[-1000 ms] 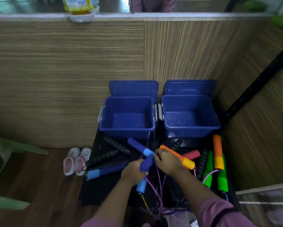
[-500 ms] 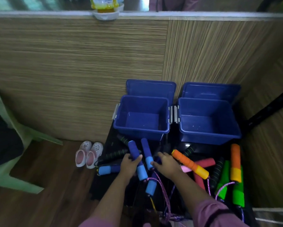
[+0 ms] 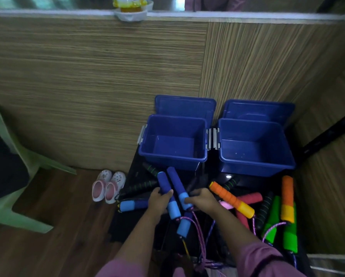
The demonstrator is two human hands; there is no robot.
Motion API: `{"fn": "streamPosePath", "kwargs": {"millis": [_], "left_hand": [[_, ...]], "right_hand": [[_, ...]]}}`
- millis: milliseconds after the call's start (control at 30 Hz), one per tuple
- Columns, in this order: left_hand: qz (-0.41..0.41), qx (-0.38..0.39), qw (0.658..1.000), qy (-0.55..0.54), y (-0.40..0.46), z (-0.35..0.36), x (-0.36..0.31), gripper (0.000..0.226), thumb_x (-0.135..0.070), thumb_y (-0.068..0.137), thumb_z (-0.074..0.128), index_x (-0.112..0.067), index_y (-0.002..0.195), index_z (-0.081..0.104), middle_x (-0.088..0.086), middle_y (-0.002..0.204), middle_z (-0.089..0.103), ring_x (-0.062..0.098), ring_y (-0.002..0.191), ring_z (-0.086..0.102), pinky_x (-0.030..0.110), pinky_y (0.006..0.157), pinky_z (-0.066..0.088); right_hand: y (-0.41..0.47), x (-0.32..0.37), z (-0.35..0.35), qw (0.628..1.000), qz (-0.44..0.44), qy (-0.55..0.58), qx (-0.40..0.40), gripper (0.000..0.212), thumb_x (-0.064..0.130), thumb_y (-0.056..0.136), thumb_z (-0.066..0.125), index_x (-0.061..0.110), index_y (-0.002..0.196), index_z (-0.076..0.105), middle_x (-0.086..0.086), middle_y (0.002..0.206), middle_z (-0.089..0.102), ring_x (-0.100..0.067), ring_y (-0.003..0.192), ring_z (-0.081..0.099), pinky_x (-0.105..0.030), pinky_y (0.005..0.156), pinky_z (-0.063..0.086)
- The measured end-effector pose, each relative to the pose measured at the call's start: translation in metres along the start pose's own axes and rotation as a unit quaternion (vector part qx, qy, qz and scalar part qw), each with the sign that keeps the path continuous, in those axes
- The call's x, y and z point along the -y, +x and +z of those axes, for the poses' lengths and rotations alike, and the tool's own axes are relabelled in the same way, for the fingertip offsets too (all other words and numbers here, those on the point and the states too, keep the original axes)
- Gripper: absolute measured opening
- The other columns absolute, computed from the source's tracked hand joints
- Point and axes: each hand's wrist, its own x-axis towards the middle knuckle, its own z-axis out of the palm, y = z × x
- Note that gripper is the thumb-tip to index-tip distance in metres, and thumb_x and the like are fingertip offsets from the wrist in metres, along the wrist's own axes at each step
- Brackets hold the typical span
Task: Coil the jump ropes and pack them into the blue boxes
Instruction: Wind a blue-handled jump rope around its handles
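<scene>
Blue handles (image 3: 168, 188) gripped by left hand (image 3: 157, 198), right hand (image 3: 202, 198); blue boxes (image 3: 173, 158) open ahead.

- Both blue boxes stand open at the top, the left box (image 3: 174, 142) and the right box (image 3: 254, 148), lids (image 3: 185, 105) tipped back against the wood wall (image 3: 99, 80), so entry from above is free.
- Between the boxes only a narrow slot, latches (image 3: 212, 139) nearly touching.
- In front of the boxes, rope handles crowd the black surface (image 3: 135, 170): black ones (image 3: 142, 185) on the left, an orange one (image 3: 230, 198) in the middle, green ones (image 3: 289, 234) on the right.
- Purple cords (image 3: 199, 236) trail near the forearms, a snag risk.
- Right side is hemmed in by a wood panel (image 3: 327, 196).
- Left is open floor (image 3: 57, 226), with small shoes (image 3: 108, 185) and a green chair (image 3: 11, 176).
</scene>
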Motion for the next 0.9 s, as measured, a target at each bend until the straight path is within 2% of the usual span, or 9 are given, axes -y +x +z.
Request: {"fn": "streamPosePath", "kwargs": {"millis": [100,267,467,567,633,700,767,833,900], "left_hand": [[0.007,-0.011,1.0,-0.018,-0.003,0.001,0.0,0.016,-0.016,0.09,0.066,-0.012,0.094,0.051,0.014,0.103,0.063,0.03,0.094,0.063,0.053,0.082,0.055],[0.025,0.023,0.993,-0.112,-0.015,0.006,-0.006,0.022,-0.017,0.093,0.062,-0.007,0.105,0.047,0.013,0.106,0.061,0.026,0.093,0.063,0.043,0.067,0.058],[0.006,0.075,0.985,-0.154,-0.029,0.009,-0.015,0.016,-0.016,0.093,0.061,-0.007,0.1,0.049,0.02,0.114,0.062,0.026,0.087,0.066,0.035,0.052,0.057],[0.015,0.057,0.987,-0.147,-0.03,0.009,-0.015,0.043,-0.027,0.087,0.07,-0.007,0.115,0.044,0.02,0.125,0.057,0.03,0.102,0.064,0.038,0.064,0.059],[0.107,-0.035,0.994,0.013,-0.029,0.003,-0.011,0.085,-0.044,0.073,0.077,-0.007,0.137,0.034,0.02,0.141,0.04,0.033,0.125,0.048,0.043,0.096,0.049],[0.306,-0.108,0.92,0.22,-0.027,-0.009,-0.008,0.103,-0.044,0.066,0.073,-0.005,0.147,0.025,0.018,0.152,0.021,0.033,0.14,0.027,0.045,0.114,0.028],[0.498,-0.097,0.77,0.388,-0.027,-0.021,-0.014,0.105,-0.043,0.059,0.068,-0.014,0.15,0.022,0.011,0.158,0.013,0.028,0.147,0.013,0.053,0.117,0.012],[0.594,-0.055,0.626,0.502,-0.026,-0.026,-0.028,0.103,-0.043,0.057,0.07,-0.027,0.149,0.026,0.006,0.161,0.012,0.031,0.148,0.008,0.066,0.113,0.007],[0.612,-0.057,0.539,0.576,-0.027,-0.026,-0.043,0.099,-0.045,0.059,0.074,-0.029,0.147,0.03,0.008,0.16,0.018,0.033,0.147,0.013,0.07,0.109,0.007]], "right_hand": [[-0.01,0.005,-0.003,0.996,0.015,0.068,0.057,0.017,0.004,0.081,0.066,-0.001,0.097,0.069,-0.007,0.073,0.065,-0.007,0.054,0.06,-0.019,0.052,0.049],[-0.016,0.01,-0.001,0.988,-0.013,0.132,0.075,0.019,0.007,0.086,0.057,0.018,0.097,0.069,-0.002,0.081,0.068,-0.012,0.069,0.063,-0.024,0.063,0.052],[-0.023,0.004,-0.003,0.98,-0.082,0.155,0.093,0.036,0.01,0.073,0.08,0.009,0.107,0.067,-0.005,0.086,0.069,-0.016,0.074,0.064,-0.022,0.055,0.05],[-0.024,0.007,-0.01,0.979,-0.075,0.165,0.095,0.028,0.008,0.072,0.08,0.005,0.098,0.069,-0.009,0.081,0.068,-0.02,0.07,0.064,-0.026,0.054,0.052],[-0.024,0.01,-0.018,0.981,-0.069,0.155,0.097,0.02,0.004,0.072,0.079,0.004,0.09,0.069,-0.011,0.076,0.066,-0.019,0.062,0.062,-0.025,0.051,0.05],[-0.024,0.017,-0.028,0.98,-0.059,0.146,0.12,0.016,0.001,0.071,0.079,0.006,0.083,0.07,-0.012,0.075,0.066,-0.018,0.06,0.062,-0.025,0.051,0.049],[-0.025,0.028,-0.038,0.978,-0.042,0.133,0.154,0.013,0.0,0.072,0.077,0.007,0.081,0.07,-0.013,0.075,0.067,-0.02,0.061,0.064,-0.025,0.051,0.051],[-0.026,0.04,-0.049,0.979,-0.028,0.108,0.172,0.013,0.001,0.072,0.077,0.007,0.081,0.07,-0.014,0.079,0.068,-0.023,0.067,0.066,-0.028,0.058,0.055],[-0.026,0.048,-0.059,0.98,-0.02,0.085,0.177,0.015,0.003,0.07,0.078,0.008,0.083,0.072,-0.016,0.086,0.069,-0.026,0.077,0.066,-0.033,0.069,0.056]]}}
